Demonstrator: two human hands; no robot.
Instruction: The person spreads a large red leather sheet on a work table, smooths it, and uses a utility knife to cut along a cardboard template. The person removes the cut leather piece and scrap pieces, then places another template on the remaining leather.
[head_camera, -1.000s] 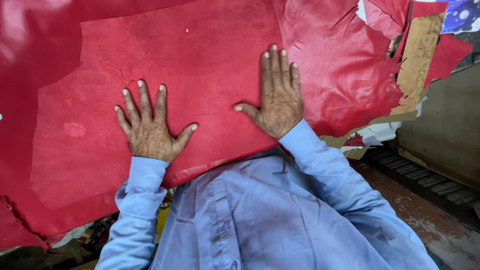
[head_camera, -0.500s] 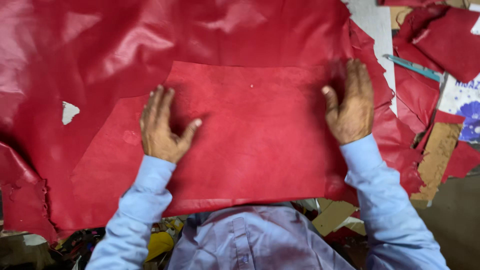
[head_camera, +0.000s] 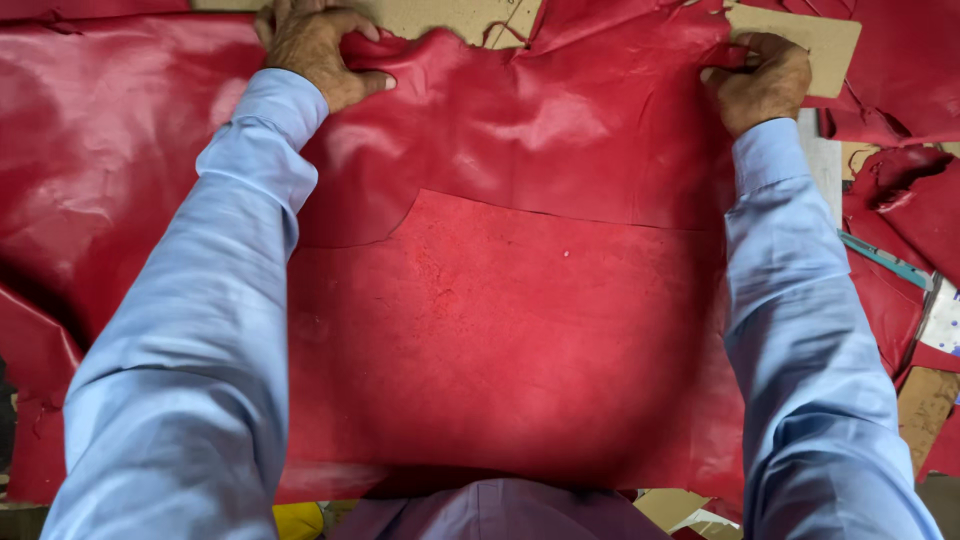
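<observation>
Hands gripping far edge of red leather

Shirt (head_camera: 500, 512) front, pale blue, nearest the camera at the bottom. Just beyond it, a matte red leather panel (head_camera: 500, 350) lies flat, its near edge at the person's body, well short of the fingers. Both sleeves run out along either side of this panel: left sleeve (head_camera: 200, 340), right sleeve (head_camera: 810, 330).

Past the panel, a glossy red hide (head_camera: 520, 130) spreads wide, wrinkled, reaching up to the fingers. Panel lies on top of hide.

Left hand (head_camera: 315, 50): fingers curled over the hide's ragged far edge, thumb pressed on the glossy surface, gripping it. Right hand (head_camera: 765, 85): fingers bent closed, pinching the hide's far edge at the other corner. Hands well apart, hide stretched between them.

Beyond the fingertips, brown cardboard (head_camera: 820, 35) shows under the hide. Out past the right-hand fingers, more red leather scraps (head_camera: 900, 200) in a loose heap, with a thin teal strip (head_camera: 885, 262) beside the right sleeve.
</observation>
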